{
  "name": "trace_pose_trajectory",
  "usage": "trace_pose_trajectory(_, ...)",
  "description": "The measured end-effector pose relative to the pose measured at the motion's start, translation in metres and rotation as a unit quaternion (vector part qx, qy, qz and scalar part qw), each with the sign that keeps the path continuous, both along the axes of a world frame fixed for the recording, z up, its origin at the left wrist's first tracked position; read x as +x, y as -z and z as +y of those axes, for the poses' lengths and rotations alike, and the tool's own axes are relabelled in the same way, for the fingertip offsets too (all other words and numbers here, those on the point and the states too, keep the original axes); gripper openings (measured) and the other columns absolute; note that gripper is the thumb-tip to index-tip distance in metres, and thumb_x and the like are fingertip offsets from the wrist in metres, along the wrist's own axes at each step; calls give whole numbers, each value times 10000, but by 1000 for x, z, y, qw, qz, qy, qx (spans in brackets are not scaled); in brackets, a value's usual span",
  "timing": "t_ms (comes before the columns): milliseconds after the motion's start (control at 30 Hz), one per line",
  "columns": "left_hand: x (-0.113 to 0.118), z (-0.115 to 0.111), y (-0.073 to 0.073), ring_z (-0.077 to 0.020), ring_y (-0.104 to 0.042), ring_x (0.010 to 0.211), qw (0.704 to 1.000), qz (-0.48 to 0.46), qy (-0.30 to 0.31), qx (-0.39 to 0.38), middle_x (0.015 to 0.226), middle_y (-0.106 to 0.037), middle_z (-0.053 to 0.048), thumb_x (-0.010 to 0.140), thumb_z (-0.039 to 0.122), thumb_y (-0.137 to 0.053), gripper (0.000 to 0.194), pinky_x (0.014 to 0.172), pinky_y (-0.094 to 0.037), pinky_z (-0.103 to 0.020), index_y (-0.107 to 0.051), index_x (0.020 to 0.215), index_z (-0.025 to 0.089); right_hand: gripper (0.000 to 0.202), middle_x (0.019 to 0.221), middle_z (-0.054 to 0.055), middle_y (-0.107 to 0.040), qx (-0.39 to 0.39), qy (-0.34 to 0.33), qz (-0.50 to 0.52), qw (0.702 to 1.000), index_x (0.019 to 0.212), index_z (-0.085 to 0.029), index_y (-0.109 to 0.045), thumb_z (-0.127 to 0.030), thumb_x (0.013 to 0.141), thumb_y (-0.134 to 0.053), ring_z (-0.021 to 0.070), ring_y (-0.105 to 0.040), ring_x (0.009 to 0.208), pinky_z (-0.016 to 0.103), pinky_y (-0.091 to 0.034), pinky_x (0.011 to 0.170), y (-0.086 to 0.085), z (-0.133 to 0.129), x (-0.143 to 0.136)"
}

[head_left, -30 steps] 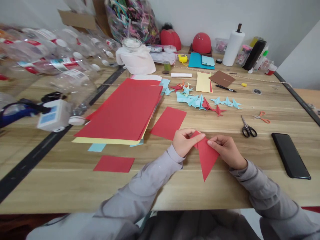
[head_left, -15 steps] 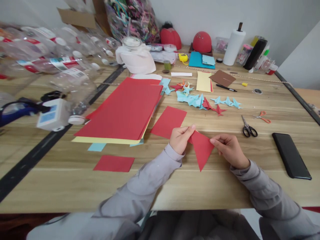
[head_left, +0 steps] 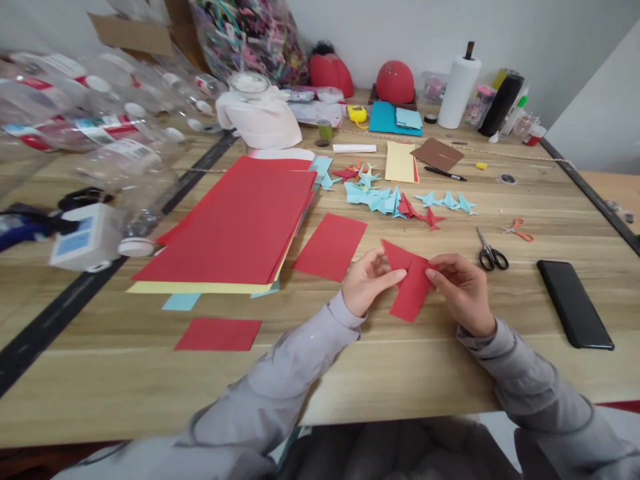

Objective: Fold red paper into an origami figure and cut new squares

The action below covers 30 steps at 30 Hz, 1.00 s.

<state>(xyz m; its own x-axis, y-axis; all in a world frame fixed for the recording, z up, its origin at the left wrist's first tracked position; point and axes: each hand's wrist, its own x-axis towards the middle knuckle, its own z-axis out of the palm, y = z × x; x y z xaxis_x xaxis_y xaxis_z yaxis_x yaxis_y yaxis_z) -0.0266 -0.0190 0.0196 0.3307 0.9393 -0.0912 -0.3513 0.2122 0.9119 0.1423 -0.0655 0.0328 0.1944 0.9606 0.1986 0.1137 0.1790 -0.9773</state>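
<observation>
A folded piece of red paper [head_left: 413, 293] is held up between both hands just above the table. My left hand [head_left: 364, 281] pinches it from the left, thumb laid across its front and the other fingers behind. At its upper right corner, my right hand [head_left: 463, 290] grips it between thumb and fingertips. One flap points to the upper left and another hangs down, with a crease where they meet. Flat on the table behind my left hand lies a red paper square [head_left: 331, 247]. A smaller red paper rectangle [head_left: 218, 334] rests further left.
A stack of red sheets [head_left: 235, 227] lies at left. Folded paper cranes [head_left: 380, 199] stretch across the middle. Black scissors [head_left: 491, 252], orange scissors [head_left: 519, 229] and a phone [head_left: 575, 303] are at right. Plastic bottles [head_left: 120, 130] crowd the far left.
The red paper has gone from a triangle pointing down to a shape with an upper-left flap and a blunt lower flap. My left thumb has moved onto its front. The view has shifted slightly.
</observation>
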Motion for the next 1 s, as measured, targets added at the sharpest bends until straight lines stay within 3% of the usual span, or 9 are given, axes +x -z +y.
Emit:
trace_pose_trajectory(133, 2, -4, 2, -156, -678, 669, 1000, 9, 22, -2, 860, -729, -56, 533, 306, -855, 544, 520, -527, -219, -584, 983, 167, 346, 608, -28, -632, -37, 3, 19, 999, 978, -217, -643, -399, 707, -756, 116, -585, 502, 242, -506, 487, 3, 0, 0)
trace_pose_trajectory(333, 2, -8, -4, -164, -654, 556, 995, 78, 61, -4, 623, -686, -37, 537, 440, -836, 415, 481, -537, -248, -660, 749, 129, 290, 643, 11, -698, -79, 27, 66, 994, 760, -193, -647, -409, 641, -799, 125, -618, 519, 245, -529, 499, 3, 3, 0)
trace_pose_trajectory(600, 2, -8, -6, -151, -630, 454, 994, 90, 20, -50, 536, -666, -33, 492, 537, -829, 452, 435, -539, -245, -664, 615, 134, 305, 625, -1, -697, -131, -40, 123, 983, 768, -178, -648, -379, 613, -818, 110, -594, 504, 225, -491, 478, 3, 6, 1)
trace_pose_trajectory(767, 4, -10, -5, -156, -607, 414, 993, 100, 26, -59, 487, -639, -45, 552, 661, -734, 548, 407, -527, -260, -633, 537, 122, 321, 557, -26, -659, -135, -35, 113, 984, 732, -171, -611, -367, 598, -826, 89, -551, 465, 208, -450, 458, 6, 7, 2)
trace_pose_trajectory(1000, 3, -5, 5, -149, -580, 412, 996, 71, -47, -18, 458, -593, -34, 647, 688, -643, 577, 383, -480, -249, -555, 456, 151, 301, 526, -35, -635, -126, -39, 107, 985, 696, -172, -595, -353, 607, -819, 76, -522, 444, 200, -426, 444, 5, 7, 1)
